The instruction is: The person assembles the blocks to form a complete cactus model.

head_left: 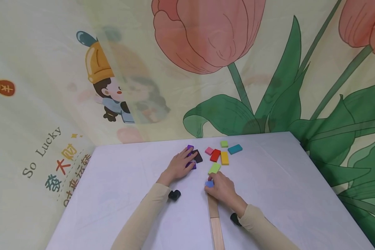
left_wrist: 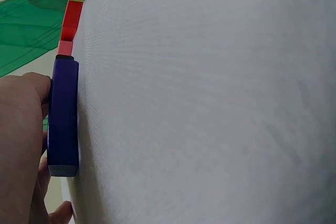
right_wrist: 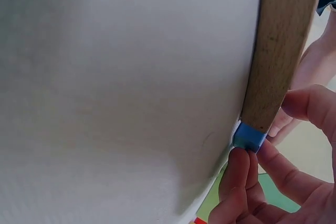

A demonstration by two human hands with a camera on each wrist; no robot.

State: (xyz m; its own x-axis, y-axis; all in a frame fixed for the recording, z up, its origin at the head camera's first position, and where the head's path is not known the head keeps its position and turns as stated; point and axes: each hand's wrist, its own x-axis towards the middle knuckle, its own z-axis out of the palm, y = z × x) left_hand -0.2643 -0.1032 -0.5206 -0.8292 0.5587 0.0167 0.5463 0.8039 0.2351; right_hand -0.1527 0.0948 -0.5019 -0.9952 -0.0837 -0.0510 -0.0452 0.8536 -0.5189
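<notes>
1. Right hand [head_left: 222, 189] pinches the blue block [head_left: 209, 183] between its fingers, just off the far end of a wooden row on the bench [head_left: 112, 208].
2. Fingers cover part of the blue block, so its long axis cannot be told; the right wrist view shows it touching the end of the wood and in line with it.
3. Two pieces form that row end to end, the near wooden block [head_left: 217, 234] and the far wooden block [head_left: 213, 208]; their long axes run away from the person, leaning slightly left.
4. Left hand [head_left: 178, 166] lies with fingers spread and loosely extended over the upper purple block [head_left: 190, 147], the lower purple block [head_left: 193, 166] and the black block [head_left: 198, 158], touching rather than gripping.
5. Black block's long axis slants from far left to near right.
6. Past the right hand, the near lime block [head_left: 214, 168] and the red block [head_left: 215, 155] point away and rightward; the yellow block [head_left: 224, 158] points nearly straight away, and the teal block [head_left: 235, 149] lies mostly crosswise.
7. Near them sit the pink block [head_left: 209, 150] and the far lime block [head_left: 224, 144].
8. Wood shows fine grain and dark specks; coloured blocks are flat-faced and straight-edged, and white woven cloth covers the bench.
</notes>
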